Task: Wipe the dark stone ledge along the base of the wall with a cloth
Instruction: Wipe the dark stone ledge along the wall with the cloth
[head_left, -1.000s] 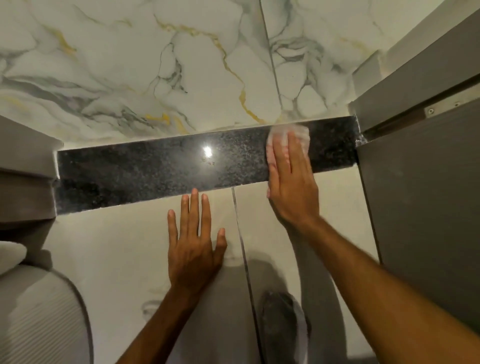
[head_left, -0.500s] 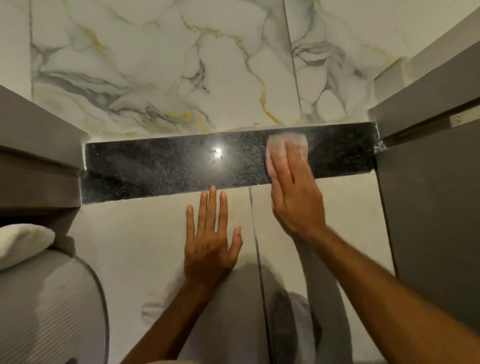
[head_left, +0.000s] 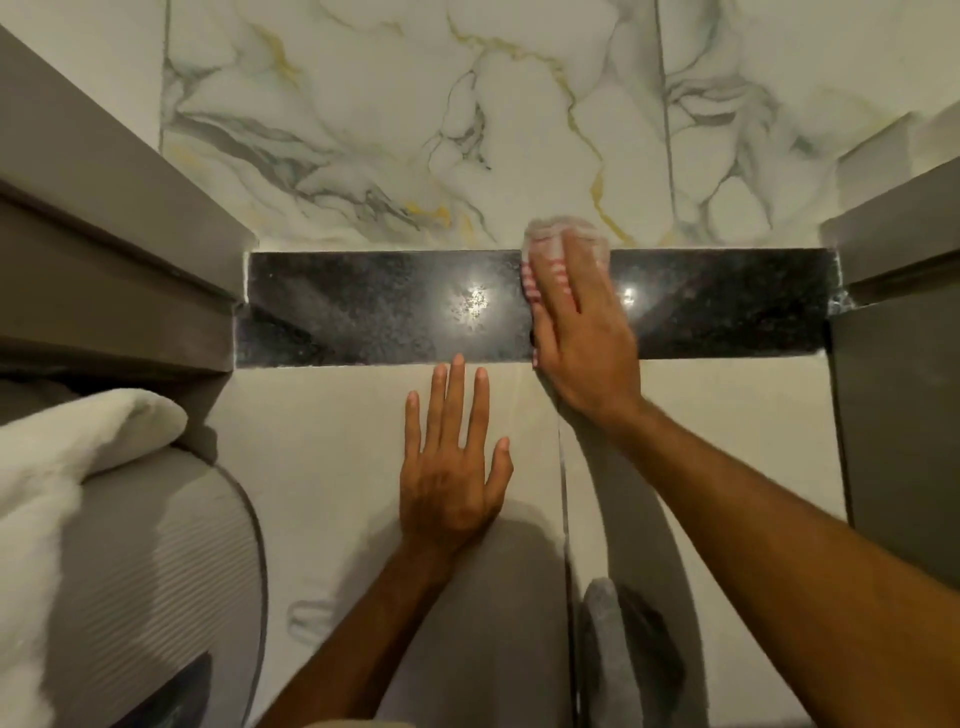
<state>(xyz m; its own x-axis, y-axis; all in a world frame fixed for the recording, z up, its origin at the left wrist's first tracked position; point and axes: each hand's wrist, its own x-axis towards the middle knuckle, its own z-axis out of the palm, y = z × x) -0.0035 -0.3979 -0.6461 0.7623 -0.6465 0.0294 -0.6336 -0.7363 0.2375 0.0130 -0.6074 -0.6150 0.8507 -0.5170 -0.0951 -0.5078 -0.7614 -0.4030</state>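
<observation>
A dark speckled stone ledge (head_left: 384, 306) runs left to right at the foot of the marble wall. My right hand (head_left: 582, 332) lies flat across the ledge's right half and presses a pale cloth (head_left: 550, 234) with pink stripes against it. The cloth sticks out past my fingertips onto the wall's lower edge. My left hand (head_left: 452, 467) rests palm down on the pale floor tile just below the ledge, fingers spread, holding nothing.
The white marble wall (head_left: 415, 119) with grey and gold veins rises behind the ledge. Grey cabinet panels (head_left: 898, 415) close in the right side and a grey frame (head_left: 104, 249) the left. A white towel (head_left: 62, 467) lies on a ribbed grey seat at the lower left.
My right hand and the cloth have slid leftward along the ledge, toward its middle. The left hand stays planted on the tile. The camera has shifted left, showing more of the towel.
</observation>
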